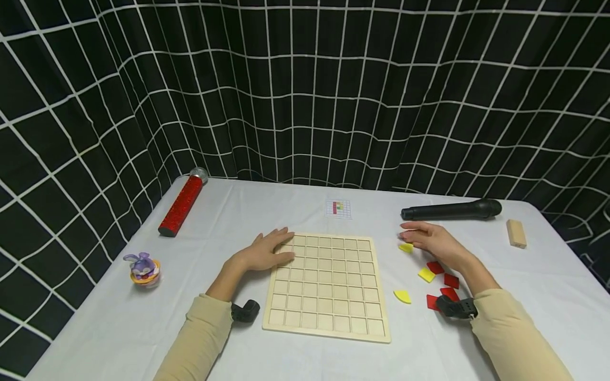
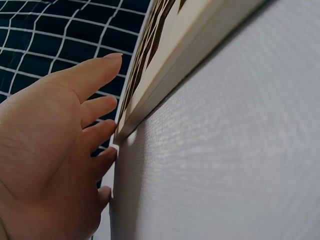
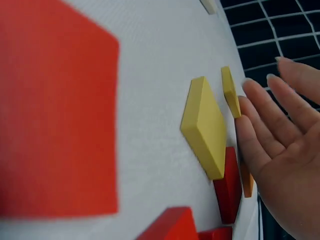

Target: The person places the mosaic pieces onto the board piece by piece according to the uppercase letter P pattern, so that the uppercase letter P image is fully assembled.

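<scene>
Two hands, fingers straight, gripping nothing. Right hand (image 1: 431, 241): fingertips over yellow tile (image 1: 406, 247), right of wooden grid board (image 1: 329, 286); best pinched by its edges. Left hand (image 1: 267, 251): flat on board's near-left corner, steadying it. Red tiles (image 1: 443, 280) beside the wrist.

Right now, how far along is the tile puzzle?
Barely started: the square wooden grid board holds no tiles. The left hand rests flat on its corner; the right hand touches a flat yellow tile. The flat red tiles lie unplaced.
</scene>
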A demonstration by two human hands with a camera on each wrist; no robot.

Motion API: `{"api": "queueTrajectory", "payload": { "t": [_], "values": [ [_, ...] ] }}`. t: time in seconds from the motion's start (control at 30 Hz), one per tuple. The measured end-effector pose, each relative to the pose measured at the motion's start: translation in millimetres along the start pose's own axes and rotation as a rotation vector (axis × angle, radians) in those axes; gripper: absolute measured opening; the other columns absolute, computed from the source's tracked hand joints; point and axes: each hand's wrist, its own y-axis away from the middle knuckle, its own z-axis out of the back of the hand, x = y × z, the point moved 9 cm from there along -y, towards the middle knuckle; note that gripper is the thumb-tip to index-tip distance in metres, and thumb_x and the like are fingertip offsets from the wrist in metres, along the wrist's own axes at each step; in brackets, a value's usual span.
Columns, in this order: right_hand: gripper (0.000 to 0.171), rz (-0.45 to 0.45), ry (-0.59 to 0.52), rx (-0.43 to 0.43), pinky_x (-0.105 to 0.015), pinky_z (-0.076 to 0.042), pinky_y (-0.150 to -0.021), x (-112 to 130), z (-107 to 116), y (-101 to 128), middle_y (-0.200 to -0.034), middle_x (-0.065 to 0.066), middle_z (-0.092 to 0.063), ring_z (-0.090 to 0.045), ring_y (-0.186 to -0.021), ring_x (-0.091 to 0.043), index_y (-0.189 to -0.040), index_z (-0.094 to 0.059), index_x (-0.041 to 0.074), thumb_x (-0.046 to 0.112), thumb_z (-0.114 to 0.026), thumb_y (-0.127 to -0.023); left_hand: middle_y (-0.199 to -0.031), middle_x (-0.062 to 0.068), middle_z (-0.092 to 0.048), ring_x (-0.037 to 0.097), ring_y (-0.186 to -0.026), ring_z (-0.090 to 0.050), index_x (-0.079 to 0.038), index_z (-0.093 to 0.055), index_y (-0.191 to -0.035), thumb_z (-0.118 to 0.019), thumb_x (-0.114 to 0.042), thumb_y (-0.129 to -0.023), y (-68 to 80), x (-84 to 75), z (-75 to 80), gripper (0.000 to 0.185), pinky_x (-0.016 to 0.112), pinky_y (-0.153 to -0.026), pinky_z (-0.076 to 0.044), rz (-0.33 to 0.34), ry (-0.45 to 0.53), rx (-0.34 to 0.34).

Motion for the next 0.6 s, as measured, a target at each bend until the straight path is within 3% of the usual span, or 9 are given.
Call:
{"api": "queueTrajectory", "payload": {
  "t": [0.1,0.3,0.6],
  "values": [
    [0.053,0.023,0.046,-0.002,-0.04,-0.041,-0.095,1.0,-0.7,2.6,-0.131,-0.019,-0.055,-0.049,-0.121,-0.032,-0.143,-0.04,0.001,0.021,-0.058,-0.097,-0.156,0.013,-0.02,0.031,-0.143,-0.011,-0.007,-0.033,-0.148,-0.053,-0.039,-0.096,0.5,-0.5,-0.2,0.064,0.052,-0.113,0.0,-0.001,-0.011,0.005],
    [0.052,0.091,0.089,0.019,-0.025,-0.043,-0.081,7.5,-7.5,5.8,-0.127,-0.021,-0.057,-0.052,-0.118,-0.034,-0.14,-0.042,-0.001,0.003,-0.061,-0.092,-0.155,0.013,-0.022,0.032,-0.142,-0.014,-0.008,-0.037,-0.147,-0.056,-0.038,-0.095,1.4,0.3,0.2,0.063,0.054,-0.113,-0.002,-0.008,-0.033,-0.004],
    [0.052,0.165,0.214,0.003,-0.019,-0.047,-0.078,11.8,-10.9,8.9,-0.12,-0.02,-0.061,-0.057,-0.108,-0.033,-0.135,-0.049,-0.002,-0.002,-0.067,-0.086,-0.155,0.013,-0.022,0.033,-0.142,-0.014,-0.008,-0.039,-0.146,-0.056,-0.038,-0.095,0.8,-0.6,0.4,0.061,0.054,-0.112,-0.002,-0.009,-0.041,-0.002]
  ]
}}
